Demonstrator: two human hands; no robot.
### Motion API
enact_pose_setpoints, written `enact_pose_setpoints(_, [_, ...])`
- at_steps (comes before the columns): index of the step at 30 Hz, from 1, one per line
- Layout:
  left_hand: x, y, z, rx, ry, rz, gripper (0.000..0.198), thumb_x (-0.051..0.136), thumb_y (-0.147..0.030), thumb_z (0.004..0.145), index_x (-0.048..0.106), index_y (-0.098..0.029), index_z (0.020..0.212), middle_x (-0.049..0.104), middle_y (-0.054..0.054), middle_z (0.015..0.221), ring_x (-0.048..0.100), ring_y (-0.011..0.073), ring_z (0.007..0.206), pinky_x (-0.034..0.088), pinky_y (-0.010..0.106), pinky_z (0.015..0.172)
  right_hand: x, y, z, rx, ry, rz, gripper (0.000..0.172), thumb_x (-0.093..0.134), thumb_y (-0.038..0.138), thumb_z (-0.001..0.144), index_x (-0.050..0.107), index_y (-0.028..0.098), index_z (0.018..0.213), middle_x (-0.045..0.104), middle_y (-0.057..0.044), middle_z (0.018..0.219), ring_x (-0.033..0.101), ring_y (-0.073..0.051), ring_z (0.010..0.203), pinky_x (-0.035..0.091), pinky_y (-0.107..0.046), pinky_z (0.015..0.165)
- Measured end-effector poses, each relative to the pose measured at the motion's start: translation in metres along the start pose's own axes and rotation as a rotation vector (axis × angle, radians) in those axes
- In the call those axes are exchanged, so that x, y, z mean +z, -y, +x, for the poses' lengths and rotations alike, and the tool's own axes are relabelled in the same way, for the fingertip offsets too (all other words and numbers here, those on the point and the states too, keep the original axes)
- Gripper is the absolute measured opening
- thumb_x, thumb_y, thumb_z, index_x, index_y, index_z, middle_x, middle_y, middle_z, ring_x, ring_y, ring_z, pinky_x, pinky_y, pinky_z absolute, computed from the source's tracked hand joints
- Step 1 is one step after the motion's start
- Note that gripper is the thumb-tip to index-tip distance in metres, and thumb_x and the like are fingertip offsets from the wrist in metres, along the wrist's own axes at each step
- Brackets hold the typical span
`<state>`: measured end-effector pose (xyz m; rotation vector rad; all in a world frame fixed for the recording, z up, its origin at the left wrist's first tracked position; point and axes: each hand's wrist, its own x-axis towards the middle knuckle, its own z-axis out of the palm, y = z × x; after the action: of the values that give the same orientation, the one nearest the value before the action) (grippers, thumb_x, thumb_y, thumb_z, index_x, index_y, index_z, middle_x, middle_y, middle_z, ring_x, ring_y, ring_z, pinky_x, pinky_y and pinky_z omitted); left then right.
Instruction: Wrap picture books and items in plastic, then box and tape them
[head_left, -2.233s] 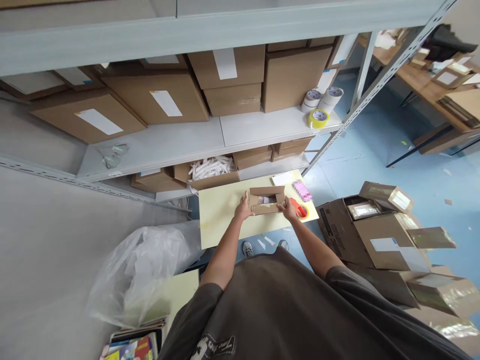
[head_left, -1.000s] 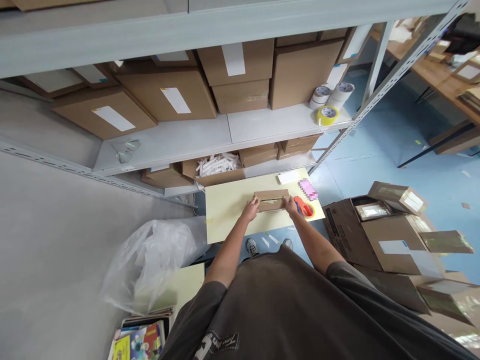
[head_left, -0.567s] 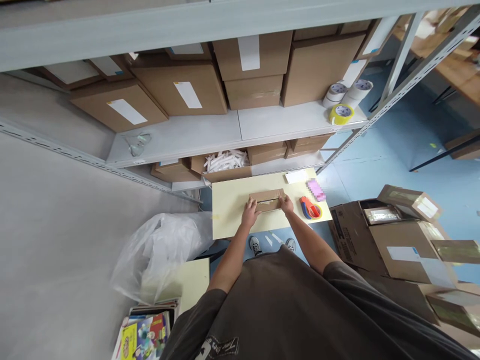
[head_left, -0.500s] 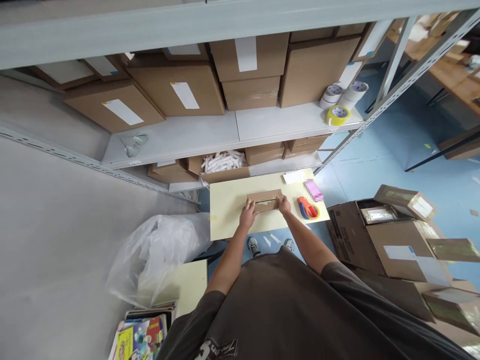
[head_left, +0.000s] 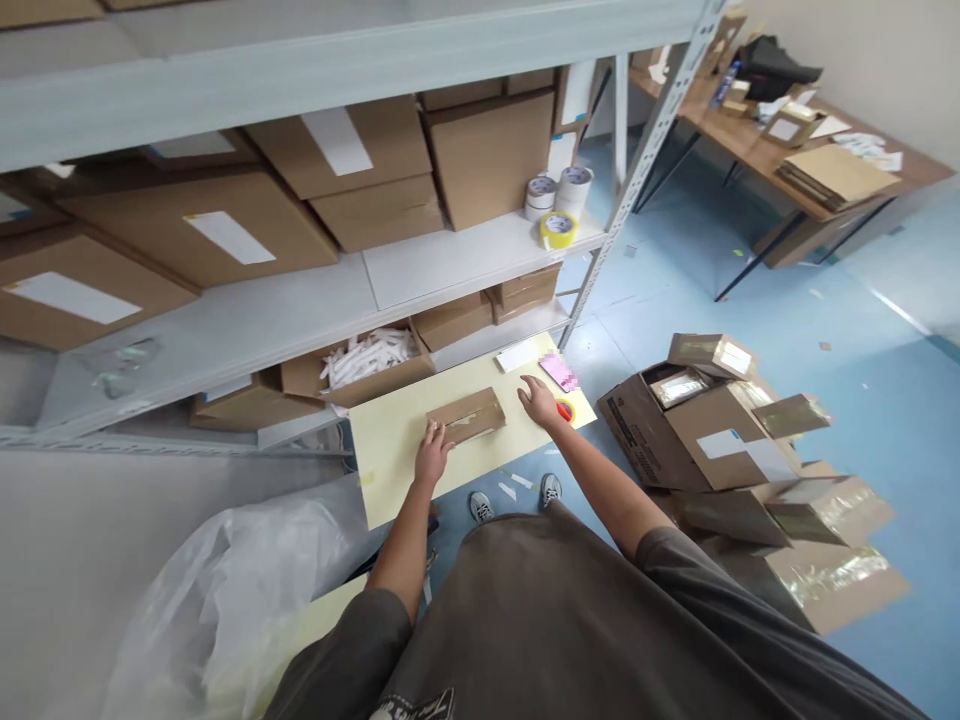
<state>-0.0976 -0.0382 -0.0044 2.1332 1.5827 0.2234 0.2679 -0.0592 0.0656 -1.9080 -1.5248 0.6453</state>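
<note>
A small closed cardboard box (head_left: 466,416) lies on a pale yellow table (head_left: 390,440). My left hand (head_left: 433,452) rests against the box's left end, fingers spread on it. My right hand (head_left: 538,400) is off the box, open with fingers stretched, hovering over a red and yellow tape dispenser (head_left: 565,410) at the table's right end. A pink object (head_left: 559,372) and a white slip (head_left: 517,354) lie just beyond that hand.
Grey metal shelving (head_left: 450,260) with labelled cardboard boxes and tape rolls (head_left: 558,228) stands behind the table. An open box of white pieces (head_left: 360,362) sits low. Piled cardboard boxes (head_left: 720,440) stand at right, a plastic bag (head_left: 225,590) at left, a wooden desk (head_left: 795,160) far right.
The box's flaps went from open to closed under both hands. Now my right hand has left the box and moved right to the tape dispenser; the view has swung right.
</note>
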Motion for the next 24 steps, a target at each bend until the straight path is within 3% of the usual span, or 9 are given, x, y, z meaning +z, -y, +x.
enact_pose_setpoints(5, [-0.003,0.004,0.005,0.005,-0.01,0.007,0.061,0.056,-0.049,0.106,0.059,-0.018,0.158,0.038,0.019,0.175,0.042,0.0365,0.159,0.045,0.05,0.124,-0.039,-0.061,-0.01,0.079,-0.091,-0.063,0.04,0.056,0.029,0.103,0.068,0.014,0.138,0.069,-0.02,0.139,0.061,-0.032,0.133,0.05,-0.044,0.114])
enact_pose_setpoints(8, [-0.005,0.007,0.006,0.013,0.005,0.034,0.061,0.056,-0.048,0.106,0.059,-0.017,0.158,0.036,0.02,0.176,0.041,0.0368,0.16,0.044,0.05,0.125,-0.042,-0.094,-0.026,0.189,-0.07,-0.094,0.039,0.059,0.025,0.1,0.069,0.014,0.136,0.07,-0.02,0.134,0.063,-0.031,0.127,0.051,-0.042,0.11])
enact_pose_setpoints(11, [-0.006,0.009,0.005,-0.002,0.02,0.064,0.06,0.056,-0.045,0.106,0.058,-0.017,0.159,0.033,0.018,0.177,0.042,0.0365,0.16,0.044,0.049,0.125,-0.03,-0.115,-0.04,0.249,0.044,-0.101,0.033,0.061,0.027,0.1,0.072,0.016,0.13,0.071,-0.017,0.128,0.065,-0.029,0.122,0.053,-0.038,0.105])
enact_pose_setpoints(15, [-0.004,0.012,0.003,-0.01,0.013,0.079,0.06,0.055,-0.046,0.106,0.057,-0.018,0.16,0.033,0.016,0.178,0.039,0.0357,0.161,0.044,0.049,0.126,0.0,-0.126,-0.046,0.236,0.248,-0.104,0.025,0.065,0.03,0.101,0.072,0.018,0.122,0.072,-0.016,0.126,0.064,-0.03,0.124,0.053,-0.038,0.103])
enact_pose_setpoints(19, [-0.004,0.013,0.0,-0.017,0.027,0.066,0.062,0.054,-0.05,0.106,0.056,-0.02,0.161,0.032,0.015,0.179,0.038,0.0352,0.162,0.046,0.048,0.124,0.023,-0.127,-0.038,0.36,0.426,-0.159,0.043,0.069,0.031,0.098,0.064,0.011,0.136,0.069,-0.024,0.134,0.065,-0.036,0.124,0.051,-0.044,0.102])
enact_pose_setpoints(24, [-0.002,0.011,-0.001,-0.038,0.033,0.037,0.063,0.055,-0.05,0.106,0.054,-0.02,0.162,0.03,0.015,0.179,0.037,0.0344,0.163,0.045,0.048,0.125,0.018,-0.12,-0.024,0.467,0.468,-0.217,0.046,0.048,0.024,0.104,0.054,0.01,0.147,0.07,-0.027,0.133,0.068,-0.038,0.119,0.049,-0.047,0.1])
